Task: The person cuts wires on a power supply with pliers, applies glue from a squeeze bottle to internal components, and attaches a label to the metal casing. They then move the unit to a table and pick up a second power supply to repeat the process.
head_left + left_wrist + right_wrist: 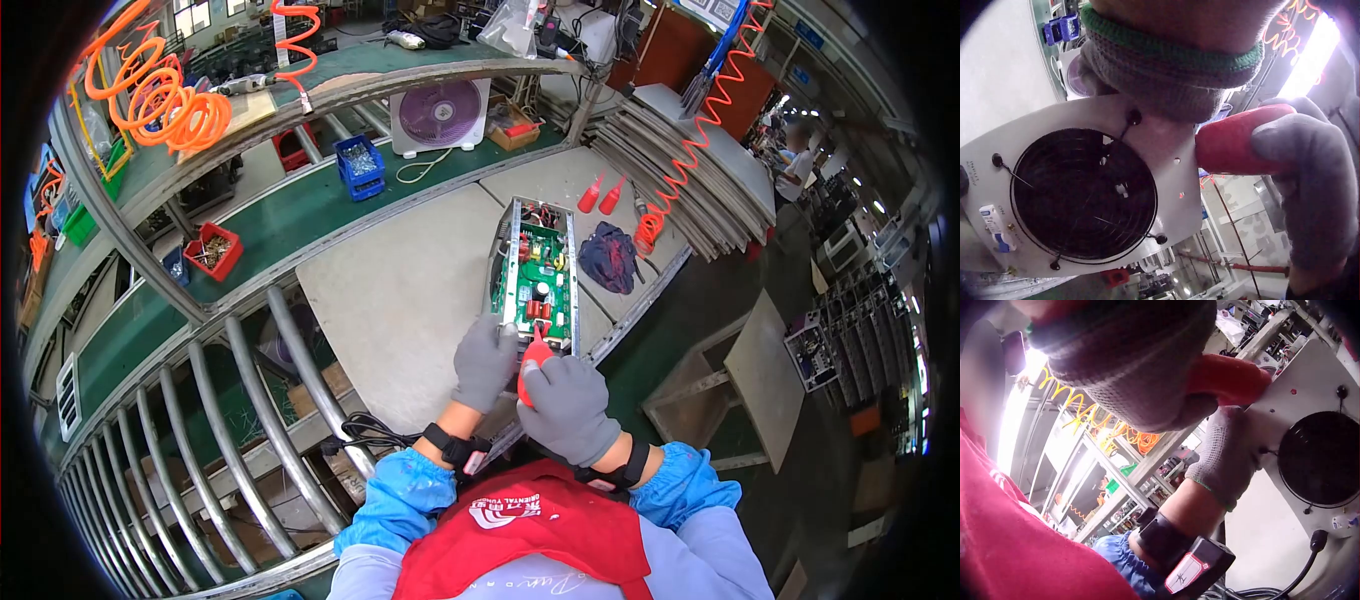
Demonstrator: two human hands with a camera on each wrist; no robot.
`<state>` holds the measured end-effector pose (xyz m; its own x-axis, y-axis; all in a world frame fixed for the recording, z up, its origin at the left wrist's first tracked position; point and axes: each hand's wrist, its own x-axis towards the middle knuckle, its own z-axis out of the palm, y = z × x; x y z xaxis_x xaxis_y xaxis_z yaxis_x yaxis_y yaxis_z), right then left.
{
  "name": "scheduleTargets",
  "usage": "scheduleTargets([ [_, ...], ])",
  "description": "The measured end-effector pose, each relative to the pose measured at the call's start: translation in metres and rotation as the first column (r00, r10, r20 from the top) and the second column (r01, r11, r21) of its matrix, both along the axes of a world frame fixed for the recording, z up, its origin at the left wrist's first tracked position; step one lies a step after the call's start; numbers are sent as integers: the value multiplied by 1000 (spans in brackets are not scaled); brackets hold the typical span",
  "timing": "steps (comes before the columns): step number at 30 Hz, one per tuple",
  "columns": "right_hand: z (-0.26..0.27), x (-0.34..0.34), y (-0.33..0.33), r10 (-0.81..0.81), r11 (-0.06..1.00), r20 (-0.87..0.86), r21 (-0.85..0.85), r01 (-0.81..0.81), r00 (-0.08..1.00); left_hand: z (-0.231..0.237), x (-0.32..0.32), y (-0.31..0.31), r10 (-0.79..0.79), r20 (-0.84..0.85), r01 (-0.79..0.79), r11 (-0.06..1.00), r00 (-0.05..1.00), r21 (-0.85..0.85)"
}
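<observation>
Red squeeze bottle, gripped by right hand, partly hides circuit board; left hand touches chassis, grip indeterminable; dark cloth alongside.

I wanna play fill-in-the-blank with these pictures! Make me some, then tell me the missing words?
1. The bottle in the right hand is coloured ____.
2. The circuit board is coloured ____.
3. On the table are ____ other bottles.
4. The glove on the left hand is coloured ____.

Missing words: red, green, two, grey.
</observation>
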<state>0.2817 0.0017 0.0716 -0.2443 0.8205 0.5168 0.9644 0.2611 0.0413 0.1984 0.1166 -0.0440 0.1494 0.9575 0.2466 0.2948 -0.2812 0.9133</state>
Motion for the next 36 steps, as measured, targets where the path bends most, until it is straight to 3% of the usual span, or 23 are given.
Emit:
scheduleTargets([
  [14, -7, -1, 2, 121, 990, 188, 52, -132, 975, -2, -3, 2, -30, -8, 30, 999, 1000, -26],
  [17, -5, 6, -2, 122, 990, 157, 56, -132, 980, 1, -5, 0, -29, -14, 28, 999, 999, -31],
  [21, 1, 27, -13, 119, 991, -84, 68, -114, 989, -4, -5, 0, -10, -26, 10, 1000, 1000, 14],
  [25, -5, 54, -34, -41, 960, -333, 247, 130, 942, -5, -6, -2, -7, 2, 7, 1000, 1000, -11],
  [26, -3, 67, -38, -97, 948, -424, 237, 213, 901, -5, -7, -2, -7, 4, 7, 999, 1000, -33],
  [27, -14, 81, -40, -167, 914, -639, 185, 361, 751, -4, -8, -3, -10, 6, 10, 998, 1000, -56],
  [28, -20, 98, -38, -190, 866, -738, 186, 465, 648, -1, -9, -4, -12, -10, 11, 998, 1000, -69],
  [30, -8, 123, -36, -217, 810, -971, -119, 575, 105, 13, -11, -5, -31, -34, 28, 996, 999, -87],
  [34, -70, 233, -13, -208, 777, -935, -337, 532, -288, 31, -16, -3, -114, -136, 87, 978, 984, -189],
  [36, -110, 284, 9, -225, 801, -869, -423, 424, -442, 22, -13, -4, -108, -62, 94, 976, 992, -196],
])
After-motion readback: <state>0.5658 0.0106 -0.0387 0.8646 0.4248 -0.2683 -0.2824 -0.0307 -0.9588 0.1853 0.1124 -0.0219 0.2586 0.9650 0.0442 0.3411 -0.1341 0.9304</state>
